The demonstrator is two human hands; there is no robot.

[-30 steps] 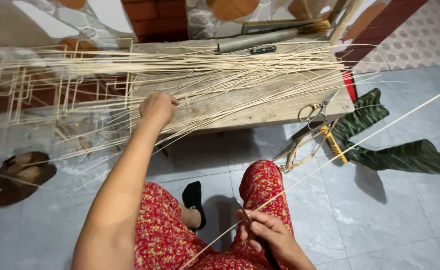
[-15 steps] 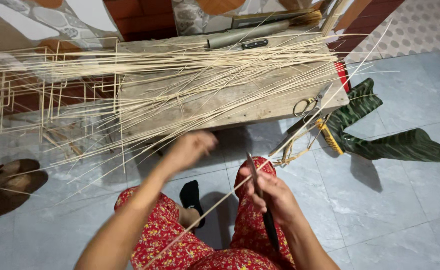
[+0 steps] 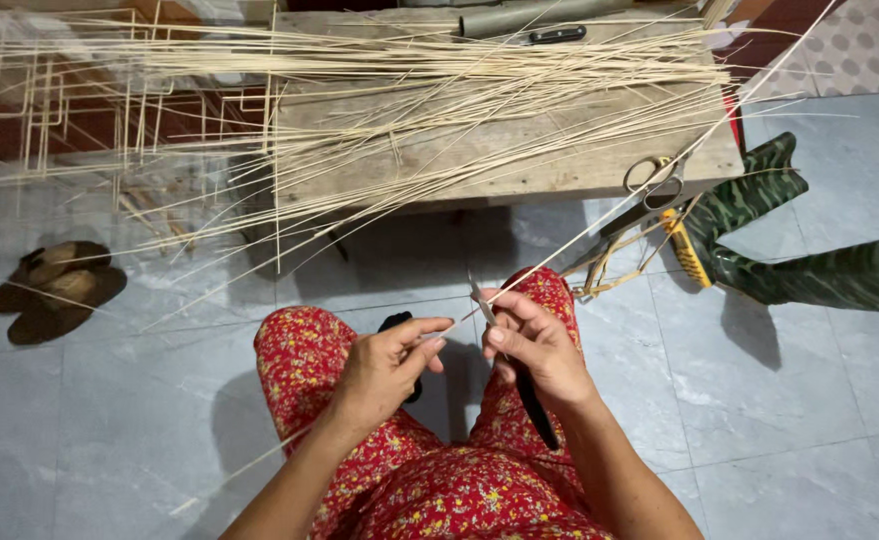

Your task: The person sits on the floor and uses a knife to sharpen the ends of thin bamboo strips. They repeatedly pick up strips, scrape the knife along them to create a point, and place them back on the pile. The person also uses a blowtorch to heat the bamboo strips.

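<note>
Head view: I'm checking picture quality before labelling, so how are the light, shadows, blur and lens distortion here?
Head view: soft, even light; dim shadows under the wooden bench and beside the green boots on the tiled floor. Left hand, right hand and the thin strip they pinch are sharp, no motion blur. Wide lens bows the far loose sticks; slight glare on tiles.

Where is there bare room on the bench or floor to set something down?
The low wooden bench is crowded with bamboo strips; scissors fill its right corner. Free patches: grey floor between the brown sandals and the left knee, and floor lower right, below the green boots.
</note>
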